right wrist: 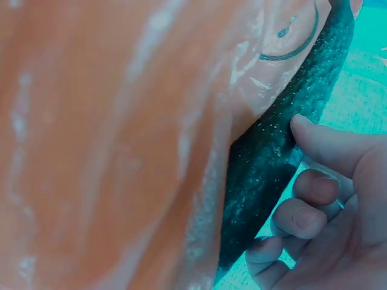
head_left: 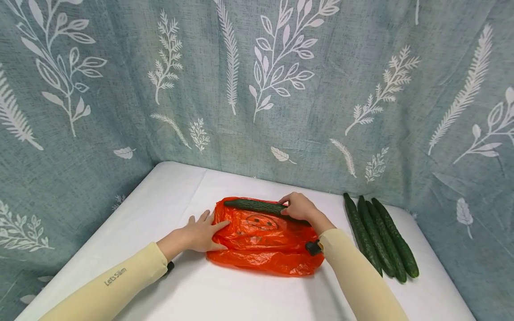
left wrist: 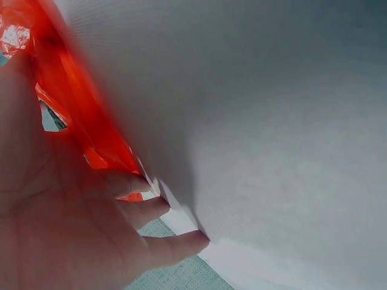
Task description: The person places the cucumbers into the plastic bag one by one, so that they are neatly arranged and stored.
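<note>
Green cucumber (head_left: 257, 205), seemingly in right hand (head_left: 302, 208)

Through my remote feed I count five cucumbers (head_left: 257, 205), four grouped and one apart, plus one bag (head_left: 257, 245), two hands (head_left: 201, 234) and two sleeves (head_left: 114, 285).

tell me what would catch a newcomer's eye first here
Probably the bright red bag first, in the middle of the white table, with a dark green cucumber along its far side. Then four more cucumbers side by side on the table's right, and the leaf-patterned cloth behind.
</note>
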Demonstrator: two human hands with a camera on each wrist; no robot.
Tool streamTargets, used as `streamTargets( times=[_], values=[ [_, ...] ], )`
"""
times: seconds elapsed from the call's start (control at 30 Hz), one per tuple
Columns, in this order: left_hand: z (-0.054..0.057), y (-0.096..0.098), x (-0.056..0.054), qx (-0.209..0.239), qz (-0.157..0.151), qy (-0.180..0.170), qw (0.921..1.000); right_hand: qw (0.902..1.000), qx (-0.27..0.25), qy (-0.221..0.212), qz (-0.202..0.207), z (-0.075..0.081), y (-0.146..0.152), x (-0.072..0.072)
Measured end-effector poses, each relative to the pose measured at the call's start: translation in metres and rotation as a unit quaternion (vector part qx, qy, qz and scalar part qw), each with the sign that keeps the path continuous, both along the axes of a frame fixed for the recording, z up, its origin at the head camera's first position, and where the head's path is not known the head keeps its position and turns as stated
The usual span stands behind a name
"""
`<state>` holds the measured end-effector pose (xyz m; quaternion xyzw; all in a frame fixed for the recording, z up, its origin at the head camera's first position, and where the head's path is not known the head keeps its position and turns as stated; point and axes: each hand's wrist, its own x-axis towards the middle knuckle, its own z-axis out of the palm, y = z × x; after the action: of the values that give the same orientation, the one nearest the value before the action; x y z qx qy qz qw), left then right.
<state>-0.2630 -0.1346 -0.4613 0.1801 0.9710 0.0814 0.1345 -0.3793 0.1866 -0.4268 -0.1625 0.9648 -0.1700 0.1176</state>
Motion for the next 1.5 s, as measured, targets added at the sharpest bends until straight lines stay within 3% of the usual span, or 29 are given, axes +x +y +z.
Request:
streamTargets(
  times=[0.37, 0.57, 0.93, 1.23, 1.5],
  values=[
    [0.001, 0.002, -0.001, -0.012, -0.007, -0.005, 0.9999, 0.9992, -0.037, 0.01, 0.007, -0.004, 0.004, 0.009],
    [0.008, 0.001, -0.002, -0.001, -0.008, -0.007, 0.9999, 0.9963, -0.072, 0.02, 0.042, -0.003, 0.01, 0.019],
    [0.01, 0.004, -0.006, 0.029, 0.023, -0.014, 0.9992, 0.9925, 0.028, -0.048, 0.109, 0.002, 0.018, 0.043],
    [0.006, 0.007, -0.011, 0.074, 0.072, -0.027, 0.9943, 0.9914, 0.049, -0.067, 0.101, 0.004, 0.026, 0.055],
    [0.006, 0.01, -0.01, 0.077, 0.068, 0.002, 0.9947, 0.9915, 0.037, -0.095, 0.082, 0.006, 0.038, 0.063]
  ],
)
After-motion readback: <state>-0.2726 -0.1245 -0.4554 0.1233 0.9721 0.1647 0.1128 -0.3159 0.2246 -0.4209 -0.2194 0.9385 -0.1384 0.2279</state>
